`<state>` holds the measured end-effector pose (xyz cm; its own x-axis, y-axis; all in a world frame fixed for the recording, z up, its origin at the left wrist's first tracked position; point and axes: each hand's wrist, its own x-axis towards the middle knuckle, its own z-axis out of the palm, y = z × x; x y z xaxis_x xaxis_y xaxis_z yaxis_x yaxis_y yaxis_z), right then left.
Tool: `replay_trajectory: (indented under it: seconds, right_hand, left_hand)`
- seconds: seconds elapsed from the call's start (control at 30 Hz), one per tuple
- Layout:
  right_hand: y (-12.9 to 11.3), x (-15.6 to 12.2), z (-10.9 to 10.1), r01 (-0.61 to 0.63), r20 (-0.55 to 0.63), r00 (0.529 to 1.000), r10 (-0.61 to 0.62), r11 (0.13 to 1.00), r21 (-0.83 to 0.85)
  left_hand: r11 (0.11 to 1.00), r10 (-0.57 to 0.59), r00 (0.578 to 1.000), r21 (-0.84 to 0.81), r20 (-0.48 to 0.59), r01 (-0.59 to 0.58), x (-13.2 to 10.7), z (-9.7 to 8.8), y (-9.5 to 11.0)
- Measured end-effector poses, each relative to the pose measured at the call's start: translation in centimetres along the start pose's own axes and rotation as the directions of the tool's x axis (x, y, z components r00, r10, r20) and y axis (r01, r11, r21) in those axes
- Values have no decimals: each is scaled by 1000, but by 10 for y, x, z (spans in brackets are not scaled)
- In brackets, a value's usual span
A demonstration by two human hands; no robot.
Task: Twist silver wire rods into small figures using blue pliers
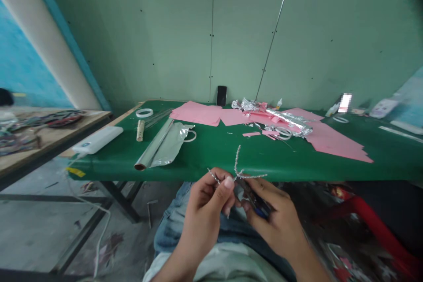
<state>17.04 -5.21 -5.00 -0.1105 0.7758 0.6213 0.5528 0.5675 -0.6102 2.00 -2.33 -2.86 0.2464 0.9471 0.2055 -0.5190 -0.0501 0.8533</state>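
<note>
Left hand and right hand are curled close together, both narrow and gripping, above the person's jeans. The left hand pinches a forked silver pipe cleaner between thumb and fingers. The right hand closes round a small dark tool with a blue part, too blurred to name exactly, which sits against the pipe cleaner's joint. One arm of the pipe cleaner stands upward and the others spread sideways, just in front of the edge of a green table.

On the table lie pink paper sheets, crumpled foil, a foil roll, white rings, a phone against the wall, and a white power bank. A red stool stands on the floor to the right, and a side table with colorful scraps stands to the left.
</note>
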Motion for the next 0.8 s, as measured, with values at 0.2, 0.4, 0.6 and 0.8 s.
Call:
replay_trajectory:
  seconds: [0.2, 0.4, 0.6, 0.8]
  right_hand:
    - [16, 0, 0, 31, 30, 999, -31, 999, -7]
    - [17, 2, 0, 29, 48, 998, -30, 999, 41]
    - [14, 0, 4, 6, 39, 999, -10, 995, 100]
    - [13, -4, 12, -23, 3, 1000, 23, 994, 110]
  left_hand:
    - [970, -169, 983, -166, 78, 180, 1, 0, -2]
    - [946, -197, 976, -241, 92, 214, 1, 2, -2]
    - [933, -203, 972, -277, 121, 230, 0, 4, -3]
    - [938, -194, 978, -278, 78, 208, -1, 4, -3]
